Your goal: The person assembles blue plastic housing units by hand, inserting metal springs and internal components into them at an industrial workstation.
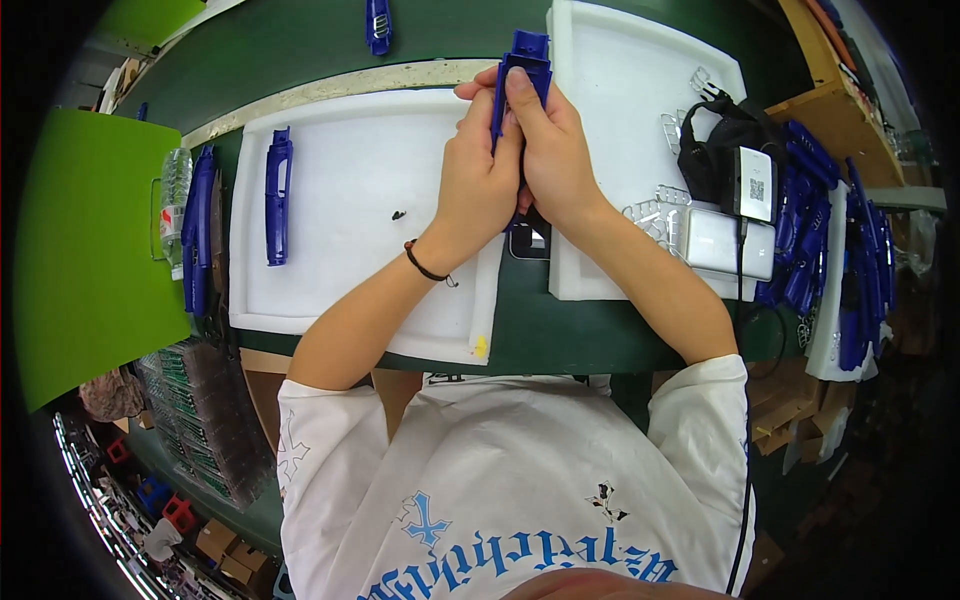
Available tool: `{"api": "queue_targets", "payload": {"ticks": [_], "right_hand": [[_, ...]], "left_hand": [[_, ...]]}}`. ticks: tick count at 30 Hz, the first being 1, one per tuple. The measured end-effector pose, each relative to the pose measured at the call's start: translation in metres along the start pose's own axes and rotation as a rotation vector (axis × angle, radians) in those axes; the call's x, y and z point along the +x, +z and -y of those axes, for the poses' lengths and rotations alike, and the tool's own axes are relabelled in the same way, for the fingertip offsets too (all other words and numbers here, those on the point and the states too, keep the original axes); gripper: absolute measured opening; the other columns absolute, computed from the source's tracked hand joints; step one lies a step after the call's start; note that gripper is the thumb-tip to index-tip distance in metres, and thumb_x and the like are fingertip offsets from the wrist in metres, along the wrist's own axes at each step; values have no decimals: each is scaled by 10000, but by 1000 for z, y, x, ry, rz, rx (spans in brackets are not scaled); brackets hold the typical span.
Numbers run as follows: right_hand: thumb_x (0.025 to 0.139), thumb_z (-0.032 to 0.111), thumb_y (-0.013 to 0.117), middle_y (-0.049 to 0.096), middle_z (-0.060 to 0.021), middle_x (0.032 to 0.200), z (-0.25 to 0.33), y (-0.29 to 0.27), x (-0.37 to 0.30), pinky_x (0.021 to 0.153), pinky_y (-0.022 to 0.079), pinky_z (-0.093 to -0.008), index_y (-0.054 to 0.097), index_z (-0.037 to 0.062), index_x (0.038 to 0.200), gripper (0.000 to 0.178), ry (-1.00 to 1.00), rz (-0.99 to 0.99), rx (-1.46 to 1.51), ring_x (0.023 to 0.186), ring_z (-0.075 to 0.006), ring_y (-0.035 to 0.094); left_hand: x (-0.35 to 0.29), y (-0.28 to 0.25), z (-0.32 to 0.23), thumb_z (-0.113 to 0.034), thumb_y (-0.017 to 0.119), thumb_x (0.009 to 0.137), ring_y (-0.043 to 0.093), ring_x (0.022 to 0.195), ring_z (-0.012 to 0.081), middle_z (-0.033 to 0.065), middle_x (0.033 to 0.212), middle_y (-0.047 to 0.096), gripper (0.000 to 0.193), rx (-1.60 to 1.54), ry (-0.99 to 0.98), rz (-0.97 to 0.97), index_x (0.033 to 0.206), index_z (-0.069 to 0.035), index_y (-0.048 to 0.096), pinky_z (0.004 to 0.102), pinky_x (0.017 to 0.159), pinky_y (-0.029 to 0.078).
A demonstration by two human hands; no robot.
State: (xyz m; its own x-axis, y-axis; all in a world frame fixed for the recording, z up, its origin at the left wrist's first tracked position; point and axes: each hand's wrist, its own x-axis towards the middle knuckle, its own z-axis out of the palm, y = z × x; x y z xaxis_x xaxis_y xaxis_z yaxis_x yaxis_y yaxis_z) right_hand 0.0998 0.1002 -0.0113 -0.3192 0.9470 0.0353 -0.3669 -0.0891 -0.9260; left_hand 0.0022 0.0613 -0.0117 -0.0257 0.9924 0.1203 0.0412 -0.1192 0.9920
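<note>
Both of my hands are closed on a long blue plastic housing (531, 45) above the gap between two white foam trays. My left hand (475, 170) wraps its lower left side, while my right hand (558, 150) grips the right side with the thumb lying over its face. The fingers and palms hide much of the housing's lower half. In the left foam tray (360, 101), a similar blue housing (279, 200) lies lengthwise near the left wall, and a small black piece (399, 215) rests nearer the middle. Just below my hands is a dark phone-like device (529, 243), partly covered.
The right foam tray (600, 291) holds clear plastic or wire pieces (660, 215), a black strap (705, 140) and a white box-shaped device (730, 245). Blue housings (800, 230) pile up at right. A plastic bottle (175, 210) and more housings (199, 230) stand left.
</note>
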Motion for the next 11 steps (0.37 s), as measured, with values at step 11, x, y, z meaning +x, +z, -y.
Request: {"api": "queue_targets", "payload": {"ticks": [11], "right_hand": [[1087,343,534,743,-108,1148,-6,2,-5,879,519,-284,640,12,1150,353,-157,-113,11,969,-125,652]], "left_hand": [[-3,10,3,-139,488,1051,639,545,139,91,758,698,318,31,37,-99,1348,-48,558,283,497,488]]}}
